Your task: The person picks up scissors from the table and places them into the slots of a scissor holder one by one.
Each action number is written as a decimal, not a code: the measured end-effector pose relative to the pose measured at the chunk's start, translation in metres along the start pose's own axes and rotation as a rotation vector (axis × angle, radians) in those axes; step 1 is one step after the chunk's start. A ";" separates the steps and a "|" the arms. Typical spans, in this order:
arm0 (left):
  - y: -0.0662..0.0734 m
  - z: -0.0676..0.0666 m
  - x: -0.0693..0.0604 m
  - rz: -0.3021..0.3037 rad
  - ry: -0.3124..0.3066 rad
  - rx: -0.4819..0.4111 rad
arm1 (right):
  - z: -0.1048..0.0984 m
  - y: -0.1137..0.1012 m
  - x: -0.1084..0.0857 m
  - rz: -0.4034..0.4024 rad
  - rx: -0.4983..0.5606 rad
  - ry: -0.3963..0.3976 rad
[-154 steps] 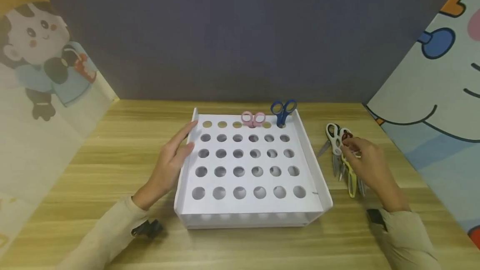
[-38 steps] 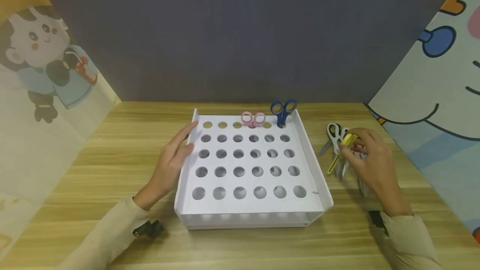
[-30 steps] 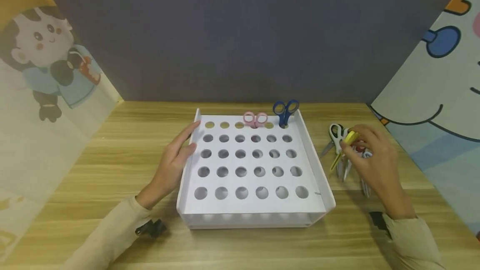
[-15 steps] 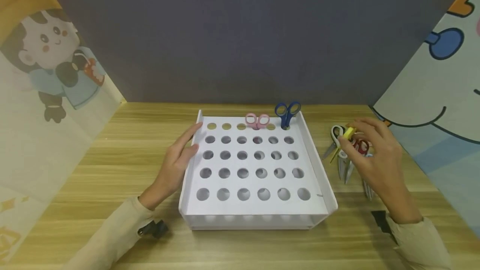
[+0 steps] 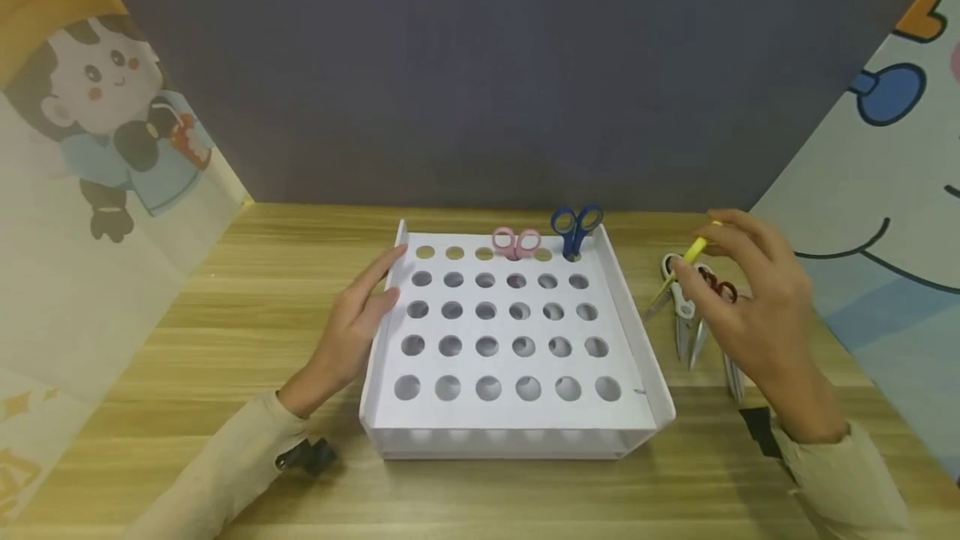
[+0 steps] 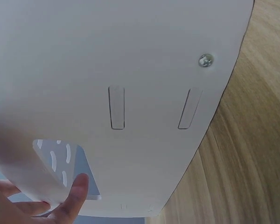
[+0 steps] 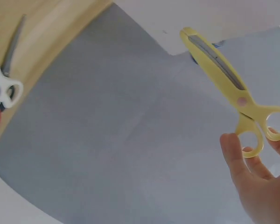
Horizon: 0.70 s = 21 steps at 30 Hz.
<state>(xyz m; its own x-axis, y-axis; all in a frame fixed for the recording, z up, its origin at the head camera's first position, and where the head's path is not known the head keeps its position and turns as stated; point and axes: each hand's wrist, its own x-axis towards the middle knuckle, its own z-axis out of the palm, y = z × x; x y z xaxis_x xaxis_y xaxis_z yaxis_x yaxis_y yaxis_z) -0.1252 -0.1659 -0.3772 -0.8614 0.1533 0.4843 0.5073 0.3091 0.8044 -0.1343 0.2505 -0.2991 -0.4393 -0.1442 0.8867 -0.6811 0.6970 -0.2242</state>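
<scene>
My right hand (image 5: 757, 307) pinches yellow scissors (image 5: 695, 251) by the handle loops, raised above the pile at the right. In the right wrist view the yellow scissors (image 7: 219, 70) point up and left, their blades together, with my thumb and fingers (image 7: 232, 144) at the loops. A white rack (image 5: 504, 365) with rows of round holes stands in the middle. My left hand (image 5: 341, 340) holds its left side wall; in the left wrist view the thumb lies at a cut-out of the white panel (image 6: 149, 154). Pink scissors (image 5: 516, 243) and blue scissors (image 5: 576, 230) stand in the back row.
White-handled scissors (image 5: 682, 303), red-handled scissors (image 5: 725, 290) and others lie on the wooden table (image 5: 247, 298) to the right of the rack. A dark grey partition (image 5: 480, 73) rises behind, with cartoon-printed walls at both sides.
The right hand, which was among the scissors pile, has taken hold of the yellow scissors and lifted them. The left hand keeps its place on the rack. The head view has shifted slightly.
</scene>
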 end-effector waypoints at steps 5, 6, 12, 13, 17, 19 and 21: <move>0.000 0.000 0.000 -0.009 -0.006 0.009 | 0.003 -0.017 0.014 -0.049 0.047 0.105; 0.001 0.000 0.000 -0.007 -0.005 0.009 | 0.003 -0.021 0.017 -0.054 0.055 0.115; 0.002 0.000 0.001 0.006 0.001 0.010 | 0.004 -0.044 0.031 -0.072 0.072 0.091; 0.001 0.000 0.001 0.005 0.001 0.008 | 0.004 -0.047 0.033 -0.076 0.076 0.073; 0.000 0.000 0.001 0.002 0.003 0.003 | 0.007 -0.057 0.044 -0.099 0.125 0.006; -0.001 0.000 0.000 -0.001 0.003 0.001 | 0.010 -0.061 0.048 -0.118 0.152 -0.023; -0.001 0.000 0.000 -0.004 0.002 0.002 | 0.016 -0.066 0.053 -0.138 0.188 -0.039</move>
<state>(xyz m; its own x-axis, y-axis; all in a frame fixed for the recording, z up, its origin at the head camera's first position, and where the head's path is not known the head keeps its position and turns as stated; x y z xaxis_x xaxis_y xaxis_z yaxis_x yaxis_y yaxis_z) -0.1256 -0.1660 -0.3787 -0.8634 0.1504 0.4816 0.5037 0.3113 0.8058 -0.1220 0.1862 -0.2436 -0.3545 -0.2589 0.8985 -0.8318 0.5262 -0.1766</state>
